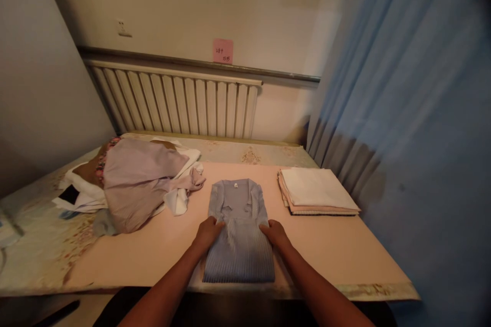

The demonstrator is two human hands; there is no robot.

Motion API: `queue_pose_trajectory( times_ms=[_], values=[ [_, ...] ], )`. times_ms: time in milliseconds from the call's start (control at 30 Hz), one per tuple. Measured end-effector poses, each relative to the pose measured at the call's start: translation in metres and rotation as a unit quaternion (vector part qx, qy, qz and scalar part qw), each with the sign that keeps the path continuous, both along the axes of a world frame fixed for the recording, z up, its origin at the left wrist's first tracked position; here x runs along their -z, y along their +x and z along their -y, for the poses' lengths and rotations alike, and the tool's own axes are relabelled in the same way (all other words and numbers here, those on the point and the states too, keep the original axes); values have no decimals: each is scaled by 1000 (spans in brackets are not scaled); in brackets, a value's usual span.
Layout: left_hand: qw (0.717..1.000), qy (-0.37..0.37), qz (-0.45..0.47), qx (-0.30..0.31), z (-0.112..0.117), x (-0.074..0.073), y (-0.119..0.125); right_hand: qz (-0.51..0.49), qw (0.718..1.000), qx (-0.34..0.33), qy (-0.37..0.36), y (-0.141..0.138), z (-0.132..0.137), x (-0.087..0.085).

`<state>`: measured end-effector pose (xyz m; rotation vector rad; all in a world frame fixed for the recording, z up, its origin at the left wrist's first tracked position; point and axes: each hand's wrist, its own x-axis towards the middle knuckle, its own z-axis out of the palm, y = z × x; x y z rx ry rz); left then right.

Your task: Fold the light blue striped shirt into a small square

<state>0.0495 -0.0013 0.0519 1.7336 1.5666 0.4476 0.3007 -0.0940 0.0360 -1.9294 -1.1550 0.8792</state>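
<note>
A folded grey-blue ribbed shirt (240,245), collar at the far end, lies flat in front of me on the pink cloth. My left hand (208,232) grips its left edge, thumb on top and fingers tucked beneath the side. On the opposite edge, my right hand (274,232) holds it the same way, at about the same height. The fingers under the fabric are mostly hidden. A small white label shows inside the shirt's neck.
Left of the shirt is a loose heap of clothes (141,179), mauve on top. To the right sits a neat stack of folded clothes (318,189), white uppermost. A radiator (184,102) runs behind the table, and a blue curtain (402,127) hangs along the right side.
</note>
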Motion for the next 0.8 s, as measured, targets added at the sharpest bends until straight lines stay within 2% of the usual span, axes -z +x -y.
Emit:
queue_pose_trajectory(
  times_ms=[167, 367, 567, 633, 733, 800],
  values=[
    [995, 62, -71, -19, 3, 5, -3, 91, 995, 34, 38, -3, -8, -1],
    [986, 72, -138, -51, 7, 14, -18, 202, 976, 71, 26, -14, -5, 16],
    [977, 117, -172, -47, 17, 4, -13, 258, 963, 70, 28, -18, 1, 22],
    [967, 186, -174, -23, 28, 2, -3, 266, 961, 68, 32, -16, 1, 22],
    [923, 336, -153, 105, 47, 11, 19, 272, 959, 67, 40, -14, 1, 23],
    [897, 375, -147, 183, 57, 24, 30, 273, 959, 63, 47, -13, 1, 23]
  ],
)
